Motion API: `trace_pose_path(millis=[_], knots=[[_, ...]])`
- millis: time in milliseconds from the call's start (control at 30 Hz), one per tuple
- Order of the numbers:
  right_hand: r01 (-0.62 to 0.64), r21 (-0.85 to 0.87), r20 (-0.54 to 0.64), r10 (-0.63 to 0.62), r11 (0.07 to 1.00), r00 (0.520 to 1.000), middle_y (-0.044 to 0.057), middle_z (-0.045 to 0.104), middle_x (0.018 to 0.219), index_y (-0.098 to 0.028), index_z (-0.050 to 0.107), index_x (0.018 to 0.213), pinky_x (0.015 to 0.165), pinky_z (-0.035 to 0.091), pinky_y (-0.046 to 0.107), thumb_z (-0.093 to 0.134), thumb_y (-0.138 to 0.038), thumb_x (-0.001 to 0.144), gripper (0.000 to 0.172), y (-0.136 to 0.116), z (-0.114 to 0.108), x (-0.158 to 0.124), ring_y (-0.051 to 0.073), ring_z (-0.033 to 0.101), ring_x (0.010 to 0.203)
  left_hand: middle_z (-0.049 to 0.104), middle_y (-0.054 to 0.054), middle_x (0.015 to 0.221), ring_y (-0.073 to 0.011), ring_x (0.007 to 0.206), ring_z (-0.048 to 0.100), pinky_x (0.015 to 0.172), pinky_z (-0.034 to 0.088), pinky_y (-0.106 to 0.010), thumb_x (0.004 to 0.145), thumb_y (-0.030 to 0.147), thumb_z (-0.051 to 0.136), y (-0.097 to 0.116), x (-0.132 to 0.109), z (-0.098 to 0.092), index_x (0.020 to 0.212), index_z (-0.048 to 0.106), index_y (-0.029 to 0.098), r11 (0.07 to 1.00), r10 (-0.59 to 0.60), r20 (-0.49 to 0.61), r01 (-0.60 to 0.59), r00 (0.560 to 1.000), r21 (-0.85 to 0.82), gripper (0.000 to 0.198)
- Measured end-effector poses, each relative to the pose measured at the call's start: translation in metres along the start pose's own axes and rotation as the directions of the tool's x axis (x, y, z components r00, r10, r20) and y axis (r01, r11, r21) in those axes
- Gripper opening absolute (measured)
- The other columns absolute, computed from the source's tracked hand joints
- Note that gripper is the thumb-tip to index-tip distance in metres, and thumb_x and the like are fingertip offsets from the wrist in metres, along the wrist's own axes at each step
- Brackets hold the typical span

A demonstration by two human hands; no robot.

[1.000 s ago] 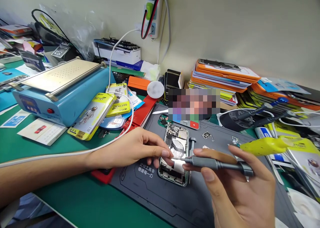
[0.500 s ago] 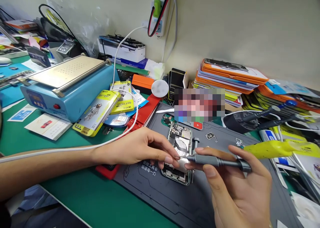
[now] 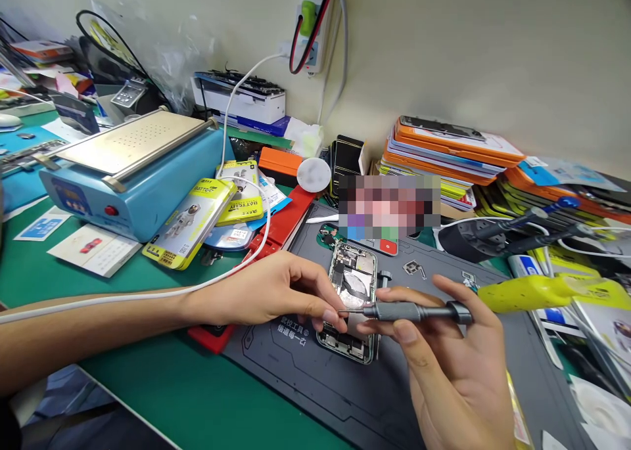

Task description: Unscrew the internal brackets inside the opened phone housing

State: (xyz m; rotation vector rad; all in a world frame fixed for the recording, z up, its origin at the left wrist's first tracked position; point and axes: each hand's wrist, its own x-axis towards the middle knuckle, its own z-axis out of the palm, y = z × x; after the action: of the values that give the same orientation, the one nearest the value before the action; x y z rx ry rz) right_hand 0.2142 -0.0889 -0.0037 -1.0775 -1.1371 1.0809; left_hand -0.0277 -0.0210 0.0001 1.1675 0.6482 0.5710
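Observation:
An opened phone (image 3: 353, 286) with its insides showing lies on a dark grey work mat (image 3: 325, 384). My right hand (image 3: 453, 371) grips a grey screwdriver (image 3: 419, 313), held level just above the phone with its tip pointing left. My left hand (image 3: 266, 291) rests at the phone's left edge, thumb and forefinger pinched at the screwdriver's tip (image 3: 344, 311). What the fingers pinch is too small to make out.
A blue heating plate machine (image 3: 128, 167) stands at the left, with yellow battery packs (image 3: 192, 220) and a white cable (image 3: 148, 295) beside it. Stacked orange packages (image 3: 448, 151) fill the back right. A yellow tool (image 3: 532, 291) lies right of the mat. A power strip (image 3: 310, 16) hangs on the wall.
The screwdriver has slid a little left and up, my right hand turning slightly with it. My left fingers have closed in on its tip. The view shifted slightly.

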Motion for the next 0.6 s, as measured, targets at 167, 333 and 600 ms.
trace_pose_path(millis=[167,333,600], knots=[[-0.015,0.003,0.020,0.015,1.000,1.000,0.003,0.085,0.116,-0.041,0.057,0.140,0.083,0.074,0.032,0.073,-0.031,0.107,0.038,0.0014,-0.0012,0.0015,0.019,0.087,0.091,0.089,-0.004,0.107,-0.0092,0.085,0.078,0.079,0.061,-0.015,0.097,0.029,0.089,-0.0008,0.0008,0.0002,0.104,0.087,0.018,1.000,-0.007,0.006,0.008,1.000,-0.017,0.013],[-0.050,0.038,0.051,0.048,0.998,0.998,0.003,0.084,0.115,-0.041,0.055,0.141,0.082,0.074,0.034,0.074,-0.031,0.106,0.041,0.0018,-0.0045,0.0010,0.019,0.086,0.082,0.089,-0.003,0.106,-0.0092,0.084,0.077,0.078,0.061,-0.015,0.098,0.027,0.089,0.0000,-0.0004,0.0016,0.104,0.087,0.018,1.000,-0.015,0.012,0.015,1.000,-0.027,0.012],[-0.046,0.039,0.057,0.043,0.998,0.997,0.002,0.084,0.114,-0.043,0.054,0.141,0.080,0.074,0.035,0.071,-0.031,0.108,0.039,0.0030,-0.0034,0.0051,0.019,0.086,0.080,0.089,-0.003,0.107,-0.0088,0.084,0.077,0.078,0.061,-0.014,0.098,0.031,0.088,0.0009,-0.0016,0.0011,0.106,0.087,0.019,1.000,-0.024,0.007,0.024,1.000,0.004,0.014]])
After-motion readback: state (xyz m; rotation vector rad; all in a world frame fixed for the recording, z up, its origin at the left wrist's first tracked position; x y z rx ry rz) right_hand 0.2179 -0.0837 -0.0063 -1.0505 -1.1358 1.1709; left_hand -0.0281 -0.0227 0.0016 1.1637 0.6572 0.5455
